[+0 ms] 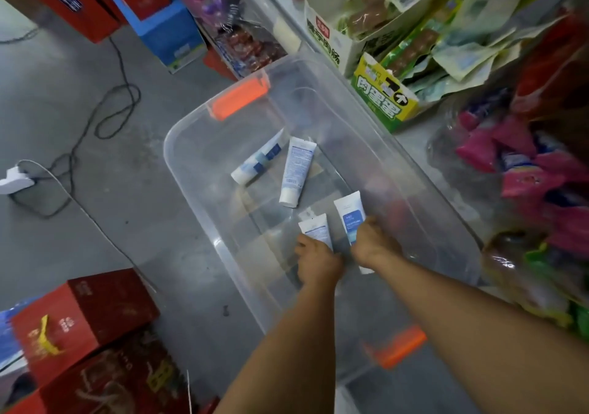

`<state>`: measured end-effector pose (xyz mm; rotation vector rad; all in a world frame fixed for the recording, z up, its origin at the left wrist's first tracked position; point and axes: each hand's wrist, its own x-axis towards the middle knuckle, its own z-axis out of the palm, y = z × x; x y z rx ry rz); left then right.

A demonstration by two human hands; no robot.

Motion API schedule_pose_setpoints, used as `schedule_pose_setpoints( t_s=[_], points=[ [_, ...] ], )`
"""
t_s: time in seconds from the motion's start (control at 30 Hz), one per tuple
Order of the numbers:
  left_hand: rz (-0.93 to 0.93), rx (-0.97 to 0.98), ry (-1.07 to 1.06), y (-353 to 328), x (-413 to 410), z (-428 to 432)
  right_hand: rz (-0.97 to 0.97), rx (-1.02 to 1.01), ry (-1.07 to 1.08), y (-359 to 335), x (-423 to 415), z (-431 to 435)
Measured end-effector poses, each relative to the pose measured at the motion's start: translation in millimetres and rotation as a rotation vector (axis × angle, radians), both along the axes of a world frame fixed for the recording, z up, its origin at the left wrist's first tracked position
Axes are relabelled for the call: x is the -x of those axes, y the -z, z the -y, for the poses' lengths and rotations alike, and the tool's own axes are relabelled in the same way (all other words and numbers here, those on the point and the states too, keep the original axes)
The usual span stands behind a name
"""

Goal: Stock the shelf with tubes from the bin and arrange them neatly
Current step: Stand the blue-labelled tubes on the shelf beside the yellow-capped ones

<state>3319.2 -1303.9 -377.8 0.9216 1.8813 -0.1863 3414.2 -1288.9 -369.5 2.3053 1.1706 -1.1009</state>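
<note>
A clear plastic bin (pixel 191 196) with orange handles stands on the grey floor beside the shelf (pixel 414 139). Both my arms reach down into it. My left hand (pixel 317 262) grips a short white tube (pixel 314 227) with a blue label. My right hand (pixel 374 243) grips a second white and blue tube (pixel 350 214), whose cap end pokes out below my wrist. Two more white tubes lie loose on the bin's floor further in: one tube (pixel 294 171) label-back up, another tube (pixel 256 161) angled to its left.
The shelf at right carries a white snack box (pixel 331 43), a yellow-green box (pixel 384 101) and pink and green packets (pixel 526 174). Red cartons (pixel 79 321) sit at lower left and top left. A black cable (pixel 105 117) and white power strip (pixel 14 181) lie on the floor.
</note>
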Motion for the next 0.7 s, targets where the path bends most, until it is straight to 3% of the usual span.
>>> schedule_pose_setpoints(
  t_s=[0.13, 0.3, 0.57, 0.7],
  points=[
    [0.159, 0.0, -0.122, -17.2, 14.4, -8.3, -0.12, -0.039, 0.057, -25.4, 1.7, -2.9],
    [0.35, -0.132, -0.337, -77.2, 33.1, -1.4, -0.306, -0.176, 0.257, -85.9, 9.9, 8.0],
    [0.738, -0.38, -0.533, -218.2, 50.4, 68.3, -0.534, -0.685, 0.34, -207.7, 21.0, 105.0],
    [0.925, -0.409, -0.536, -281.2, 48.3, 117.4, -0.659, -0.808, 0.383, -271.3, 24.5, 171.8]
  ],
)
